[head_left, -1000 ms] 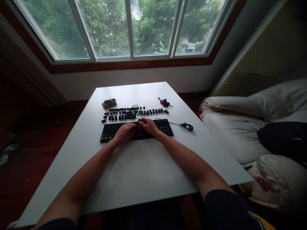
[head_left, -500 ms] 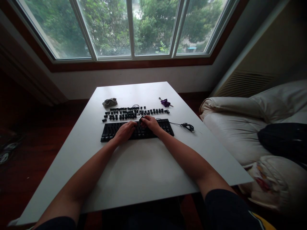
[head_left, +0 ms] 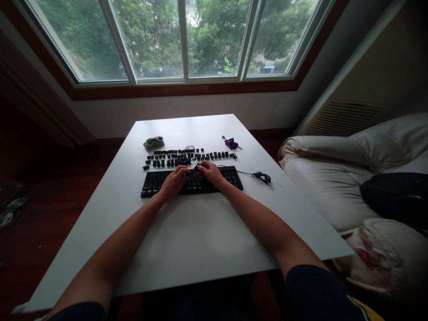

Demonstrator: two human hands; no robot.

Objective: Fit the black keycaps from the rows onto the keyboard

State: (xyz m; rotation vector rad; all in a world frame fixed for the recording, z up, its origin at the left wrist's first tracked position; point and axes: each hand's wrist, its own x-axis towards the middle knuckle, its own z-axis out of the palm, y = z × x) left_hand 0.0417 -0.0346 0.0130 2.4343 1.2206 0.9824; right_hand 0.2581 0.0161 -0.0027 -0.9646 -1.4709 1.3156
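Observation:
A black keyboard (head_left: 157, 182) lies across the white table, and both my hands are over its middle. My right hand (head_left: 210, 173) is closed in a pinch on a small black keycap (head_left: 196, 166) above the keyboard's back edge. Close beside it, my left hand (head_left: 175, 180) has its fingers bent together near the keycap; what they hold, if anything, is too small to make out. Behind the keyboard, loose black keycaps (head_left: 162, 163) stand in several rows. A pale ring-shaped thing (head_left: 194, 161) shows just beyond my fingertips.
A grey crumpled cloth (head_left: 154, 143) lies at the table's back left. A purple cloth (head_left: 231, 143) with a thin stick-like thing is at the back right. The coiled black cable (head_left: 261, 177) rests right of the keyboard. A pale sofa (head_left: 310, 178) stands beyond the table's right edge.
My left hand's fingers have lifted slightly toward the back edge of the keyboard. My right hand stays almost in place, still pinching the keycap.

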